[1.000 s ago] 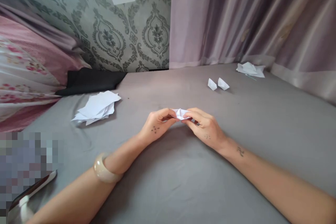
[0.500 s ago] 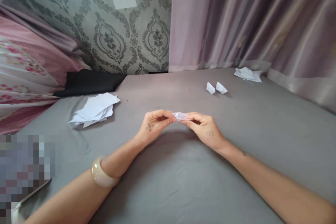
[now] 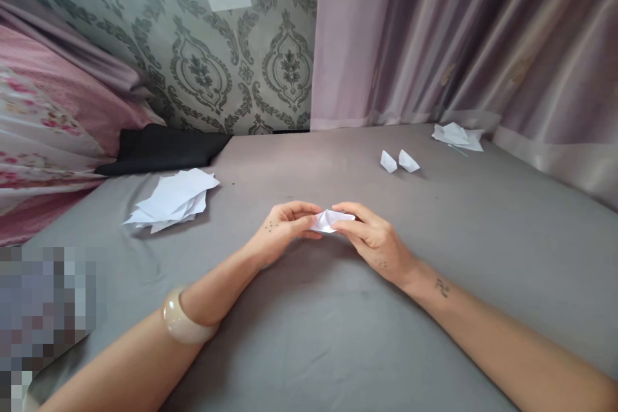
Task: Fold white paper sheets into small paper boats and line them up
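Between my two hands is a small folded white paper boat (image 3: 329,219), held just above the grey sheet. My left hand (image 3: 284,226) grips its left end, thumb in front and fingers behind. At the other end, my right hand (image 3: 374,237) presses its thumb on the front face while its fingers reach behind the paper. The fingertips behind the boat are partly hidden. Farther back to the right stand two finished-looking paper boats (image 3: 408,161), side by side, of the same white paper.
A loose stack of white paper sheets (image 3: 174,199) lies at the left, near a folded black cloth (image 3: 168,149). More white paper pieces (image 3: 458,135) rest at the far right by the curtain (image 3: 357,45). The grey sheet (image 3: 309,347) spreads under everything.
My right hand has turned and shifted its grip, with its thumb now on the boat's front. The boat has tilted so more of its face shows. My left fingers have spread slightly behind it.
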{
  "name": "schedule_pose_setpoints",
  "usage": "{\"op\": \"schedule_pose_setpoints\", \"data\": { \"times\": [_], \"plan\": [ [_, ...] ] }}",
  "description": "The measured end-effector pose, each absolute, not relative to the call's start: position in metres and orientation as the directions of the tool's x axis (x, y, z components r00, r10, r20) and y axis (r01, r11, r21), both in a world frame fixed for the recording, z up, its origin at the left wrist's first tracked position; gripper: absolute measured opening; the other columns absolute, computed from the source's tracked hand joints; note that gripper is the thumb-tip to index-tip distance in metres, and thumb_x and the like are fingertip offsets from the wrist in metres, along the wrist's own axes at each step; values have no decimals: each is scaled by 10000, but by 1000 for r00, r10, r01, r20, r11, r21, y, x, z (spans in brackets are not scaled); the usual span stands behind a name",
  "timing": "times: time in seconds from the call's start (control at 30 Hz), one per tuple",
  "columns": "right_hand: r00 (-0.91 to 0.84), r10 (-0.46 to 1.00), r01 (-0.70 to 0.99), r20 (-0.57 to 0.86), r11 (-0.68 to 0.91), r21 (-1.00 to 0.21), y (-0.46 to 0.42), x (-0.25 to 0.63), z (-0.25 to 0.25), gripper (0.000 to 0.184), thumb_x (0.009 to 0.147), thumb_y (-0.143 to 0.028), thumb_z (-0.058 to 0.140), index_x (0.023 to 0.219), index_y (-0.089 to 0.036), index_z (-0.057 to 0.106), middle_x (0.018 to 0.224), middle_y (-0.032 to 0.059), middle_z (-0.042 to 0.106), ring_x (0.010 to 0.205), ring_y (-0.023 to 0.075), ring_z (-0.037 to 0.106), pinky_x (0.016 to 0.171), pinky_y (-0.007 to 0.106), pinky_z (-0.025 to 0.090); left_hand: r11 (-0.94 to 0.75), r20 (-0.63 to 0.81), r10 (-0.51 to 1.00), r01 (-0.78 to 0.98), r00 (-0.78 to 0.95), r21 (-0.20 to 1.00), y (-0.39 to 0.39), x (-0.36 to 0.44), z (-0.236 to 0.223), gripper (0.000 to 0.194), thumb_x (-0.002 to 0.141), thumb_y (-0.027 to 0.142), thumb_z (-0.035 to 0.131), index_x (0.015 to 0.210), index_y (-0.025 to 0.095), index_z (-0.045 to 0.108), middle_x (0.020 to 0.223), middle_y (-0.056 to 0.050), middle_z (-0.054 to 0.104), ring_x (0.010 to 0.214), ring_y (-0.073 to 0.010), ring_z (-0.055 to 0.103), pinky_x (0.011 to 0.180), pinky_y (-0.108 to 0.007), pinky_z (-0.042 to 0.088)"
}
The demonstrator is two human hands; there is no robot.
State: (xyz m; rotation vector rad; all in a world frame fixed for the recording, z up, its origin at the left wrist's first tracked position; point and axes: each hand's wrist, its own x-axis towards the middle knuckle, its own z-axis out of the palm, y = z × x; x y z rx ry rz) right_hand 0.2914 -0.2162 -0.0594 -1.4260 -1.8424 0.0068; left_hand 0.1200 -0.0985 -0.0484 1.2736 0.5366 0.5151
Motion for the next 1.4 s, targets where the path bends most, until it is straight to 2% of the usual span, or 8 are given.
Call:
{"op": "schedule_pose_setpoints", "data": {
  "times": [0.2,0.33,0.53,0.7,0.83,1.07,1.23,1.4],
  "plan": [
    [-173,758,874,629,413,-257,-216,291,-61,248,915,-101,447,971,-215,660,1187,100,599,982,173,619,776,311,528,287,-168,595,-13,786,958,-97,119,-50,245,727,273,742,912,117,705,895,-72,701,819,-179,657,773,-337,561],
    [-236,720,886,653,435,-159,-215,290,-63,240,897,-75,466,993,-199,648,1158,106,620,985,178,615,784,317,529,407,-296,577,46,761,912,-95,119,-49,272,657,243,801,876,113,706,858,-66,706,806,-181,674,791,-323,551],
    [-325,667,903,671,430,10,-213,285,-61,296,885,-54,484,1085,-207,640,1164,115,635,1039,204,610,797,343,534,462,-376,631,61,679,885,-100,122,-49,272,588,228,842,795,119,703,784,-39,696,729,-142,663,771,-291,546],
    [-330,658,913,677,406,50,-213,283,-61,242,879,-58,502,1009,-176,669,1149,132,648,1042,226,617,797,352,538,449,-381,622,87,685,889,-104,124,-43,254,629,255,816,807,107,713,810,-67,702,760,-162,665,778,-305,549],
    [-319,679,914,661,406,25,-213,282,-60,224,883,-67,507,1003,-176,662,1154,124,648,1039,219,616,808,345,537,411,-360,636,95,683,907,-107,124,-41,216,636,226,800,780,90,713,778,-70,701,722,-158,662,773,-311,550],
    [-214,770,924,601,359,-131,-213,278,-59,163,924,-184,487,866,-169,639,1146,100,635,994,208,607,854,368,517,309,-281,660,89,697,947,-110,123,-43,150,715,194,715,833,101,715,787,-63,711,757,-164,671,802,-315,536],
    [-59,875,897,481,257,-358,-214,279,-63,172,933,-214,463,931,-182,633,1199,111,565,1008,208,594,759,332,527,247,-298,633,178,714,953,-111,124,-41,158,740,141,646,878,108,714,796,-69,715,790,-162,673,799,-297,526],
    [-16,912,779,409,268,-567,-212,280,-62,178,929,-196,459,903,-211,634,1004,56,627,888,163,605,784,306,495,208,-287,591,201,754,957,-109,123,-37,183,747,224,663,874,105,719,832,-86,722,818,-179,676,821,-309,523]
  ]
}}
